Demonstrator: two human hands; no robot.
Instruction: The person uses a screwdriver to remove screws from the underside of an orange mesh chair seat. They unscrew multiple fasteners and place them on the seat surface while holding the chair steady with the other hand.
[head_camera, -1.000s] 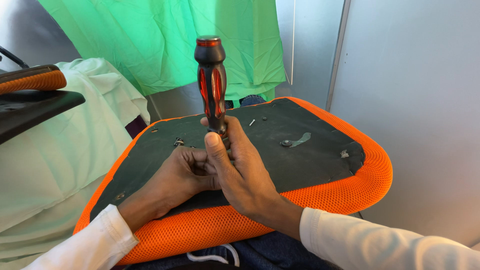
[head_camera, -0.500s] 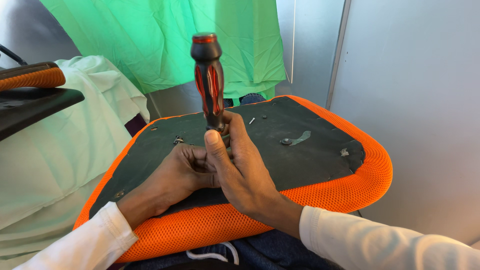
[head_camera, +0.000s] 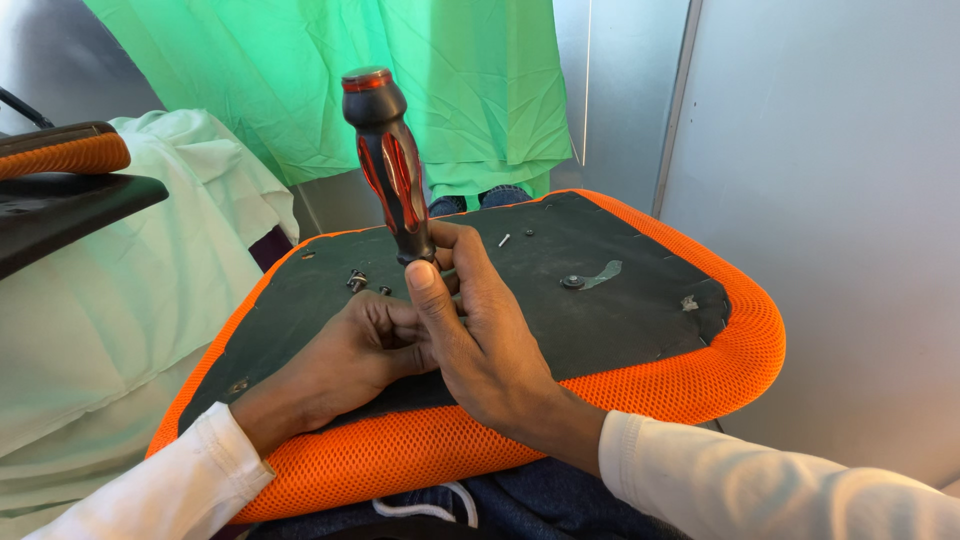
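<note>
A black and red screwdriver (head_camera: 388, 165) stands almost upright, its handle leaning a little to the left. My right hand (head_camera: 480, 330) grips it at the base of the handle. My left hand (head_camera: 345, 355) is curled beside it, fingers pressed around the hidden shaft and tip. Both hands rest on the black underside of an orange mesh seat cushion (head_camera: 640, 390) that lies on my lap. Loose screws (head_camera: 356, 280) lie just left of the hands.
A small bolt with a grey tab (head_camera: 590, 278) and another screw (head_camera: 504, 240) sit on the black panel. A second orange and black chair part (head_camera: 60, 160) is at the left over pale cloth. A green sheet (head_camera: 300, 80) hangs behind; a grey wall (head_camera: 830, 200) stands right.
The screwdriver handle has tilted slightly to the left and turned a little in my right hand. Both hands stay in the same spot on the cushion.
</note>
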